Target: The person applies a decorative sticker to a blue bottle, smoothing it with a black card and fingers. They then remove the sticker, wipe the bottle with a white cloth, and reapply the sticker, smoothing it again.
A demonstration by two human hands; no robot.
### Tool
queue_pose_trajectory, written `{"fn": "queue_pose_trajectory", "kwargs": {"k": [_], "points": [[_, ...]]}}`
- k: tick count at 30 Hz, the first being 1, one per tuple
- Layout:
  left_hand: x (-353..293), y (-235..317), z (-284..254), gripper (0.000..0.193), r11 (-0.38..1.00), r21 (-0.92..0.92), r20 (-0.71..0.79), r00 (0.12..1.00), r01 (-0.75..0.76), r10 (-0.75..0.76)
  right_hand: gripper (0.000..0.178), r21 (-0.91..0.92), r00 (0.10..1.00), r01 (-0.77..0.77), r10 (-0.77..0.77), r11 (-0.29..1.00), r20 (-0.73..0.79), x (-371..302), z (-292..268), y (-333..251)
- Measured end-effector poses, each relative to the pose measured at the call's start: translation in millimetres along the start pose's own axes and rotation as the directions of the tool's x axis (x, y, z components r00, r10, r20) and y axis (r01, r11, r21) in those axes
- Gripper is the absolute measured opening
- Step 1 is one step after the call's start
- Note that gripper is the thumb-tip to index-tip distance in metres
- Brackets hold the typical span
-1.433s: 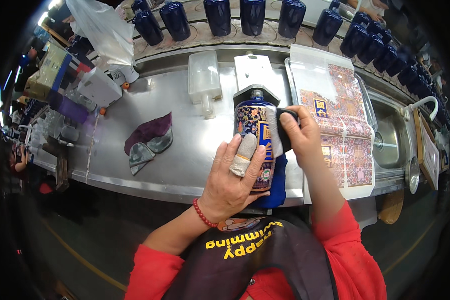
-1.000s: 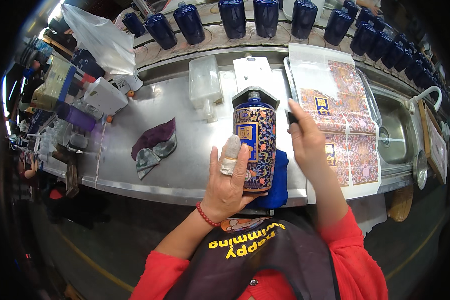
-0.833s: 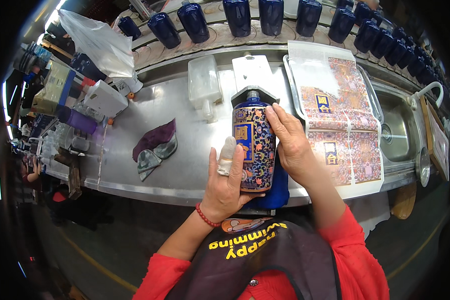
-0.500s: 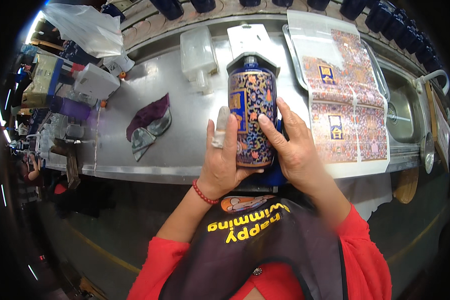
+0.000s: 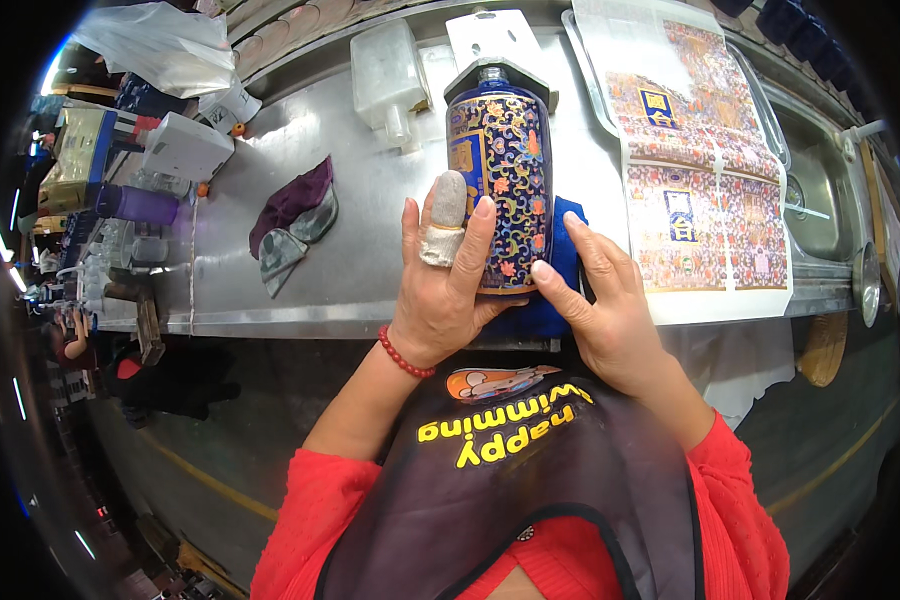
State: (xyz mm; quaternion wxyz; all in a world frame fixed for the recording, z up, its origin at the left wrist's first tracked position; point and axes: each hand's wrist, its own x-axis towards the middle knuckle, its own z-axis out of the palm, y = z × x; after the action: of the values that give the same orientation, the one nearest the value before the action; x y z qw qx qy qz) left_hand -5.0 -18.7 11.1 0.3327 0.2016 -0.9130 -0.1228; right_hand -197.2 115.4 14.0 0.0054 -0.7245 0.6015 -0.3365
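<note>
A dark blue bottle (image 5: 518, 180) with a colourful floral wrap label lies on the bench, neck pointing away, against a grey angled metal rest (image 5: 545, 88). My left hand (image 5: 440, 300) grips its lower left side, the thumb by the base. One finger wears a grey cover with a whitish band; a red bead bracelet circles the wrist. At the lower right edge of the bottle, the thumb of my right hand (image 5: 615, 310) touches the label. Its other fingers stretch over a blue cloth (image 5: 567, 255) beside the bottle. Printed floral label sheets (image 5: 705, 225) lie to the right.
A clear rectangular container (image 5: 385, 75) and a white plate (image 5: 495, 40) are behind the bottle. Left lies a purple and grey cloth piece (image 5: 295, 215). A steel sink (image 5: 820, 220) sits far right, a purple bottle (image 5: 140, 205) far left. The bench's front edge (image 5: 370, 342) runs before me.
My right thumb has moved from the bottle's front down to its lower right edge, and the right fingers have come away from its side. The bottle appears slightly turned and farther up the view.
</note>
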Motion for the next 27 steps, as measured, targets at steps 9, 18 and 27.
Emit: {"fn": "queue_pose_trajectory", "kwargs": {"k": [9,18,27], "points": [[-0.6,1.0,-2.8,0.087,0.999,0.037,0.018,0.999,-0.027,0.026,0.058,-0.009,0.999,0.026,-0.025,1.0,0.023,-12.1,0.4,2.1],[10.3,16.5,-18.9,0.038,0.922,0.298,0.13,0.968,-0.246,0.216,0.062,0.066,1.0,0.009,-0.01,0.998,0.025,-15.6,-2.2,7.4],[15.2,32.9,-26.0,0.059,0.948,0.231,0.14,0.972,-0.218,0.189,0.028,0.569,0.844,-0.231,0.453,0.79,-0.287,53.3,-16.6,13.5]]}}
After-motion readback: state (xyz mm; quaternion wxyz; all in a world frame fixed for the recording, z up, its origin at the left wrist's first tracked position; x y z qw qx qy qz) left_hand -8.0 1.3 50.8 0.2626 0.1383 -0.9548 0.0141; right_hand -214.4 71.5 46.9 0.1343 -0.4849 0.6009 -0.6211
